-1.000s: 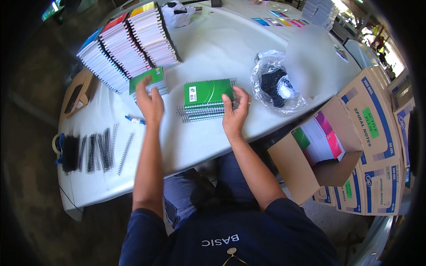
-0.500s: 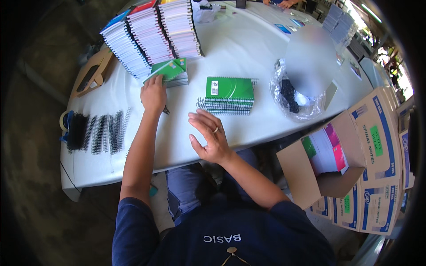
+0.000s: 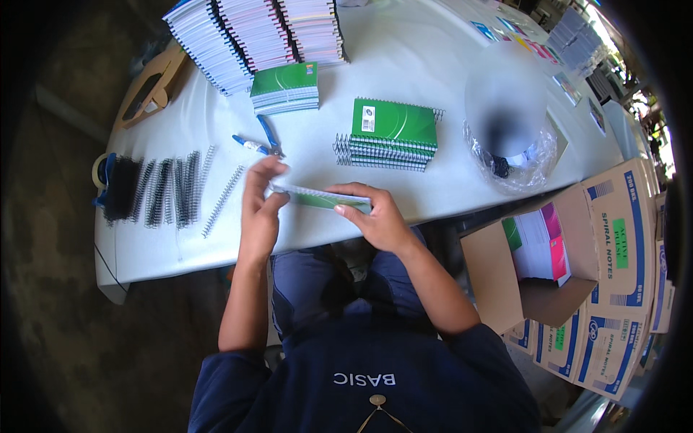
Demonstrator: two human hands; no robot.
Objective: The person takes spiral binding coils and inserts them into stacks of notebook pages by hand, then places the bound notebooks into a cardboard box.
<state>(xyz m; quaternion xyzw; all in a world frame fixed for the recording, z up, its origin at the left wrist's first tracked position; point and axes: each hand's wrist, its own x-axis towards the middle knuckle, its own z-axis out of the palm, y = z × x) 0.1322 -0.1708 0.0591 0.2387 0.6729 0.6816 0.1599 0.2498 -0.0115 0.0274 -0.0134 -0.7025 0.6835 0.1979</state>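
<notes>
A thin green-covered notebook (image 3: 317,200) is held between my hands above the table's near edge, its white page edge facing up. My left hand (image 3: 261,206) pinches its left end, slightly blurred, and my right hand (image 3: 377,218) grips the right end with the thumb on the cover. Whether a coil runs through it I cannot tell. Just beyond my left hand lie blue-handled pliers (image 3: 264,141). To its left is a single loose spiral coil (image 3: 222,202). Farther off sits a pile of green notebooks (image 3: 287,85); a stack of spiral-bound green notebooks (image 3: 393,126) stands to the right.
Tall stacks of bound notebooks (image 3: 253,36) stand at the far left. Several dark coils (image 3: 172,189) lie beside a tape roll (image 3: 99,172). A clear plastic bag (image 3: 520,169) rests at right. An open carton (image 3: 491,281) of notebooks and stacked boxes (image 3: 613,252) flank the table.
My left hand has brought a green notebook from the far pile toward me. My right hand, earlier raised with nothing in it, now grips its other end. The pliers have come into sight.
</notes>
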